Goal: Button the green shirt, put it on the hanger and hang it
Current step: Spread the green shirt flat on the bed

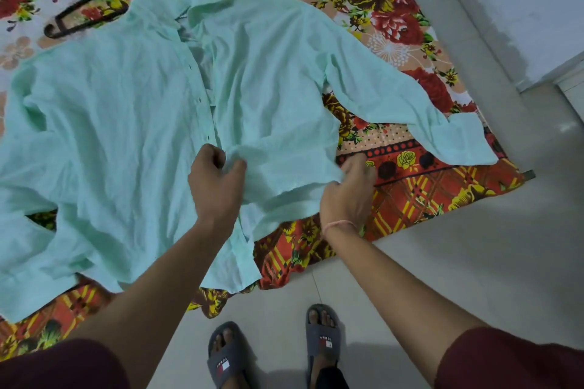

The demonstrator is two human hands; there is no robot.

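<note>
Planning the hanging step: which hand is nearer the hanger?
Left. The left hand sits on the shirt front, below the hanger; the right hand grips the hem, farther right.

My arms are bare from the elbows down, and each upper arm is covered by a short maroon sleeve: the left sleeve (60, 363) fills the lower left corner and the right sleeve (512, 360) the lower right. Around my right wrist sits a thin pinkish thread bracelet (339, 225). My left hand (216, 186) and right hand (349, 196) carry no rings that I can make out. On my feet are dark grey open-toed slides, the left slide (226, 360) and right slide (324, 336), each with a strap bearing white lettering above a small red, white and blue flag logo.
</note>
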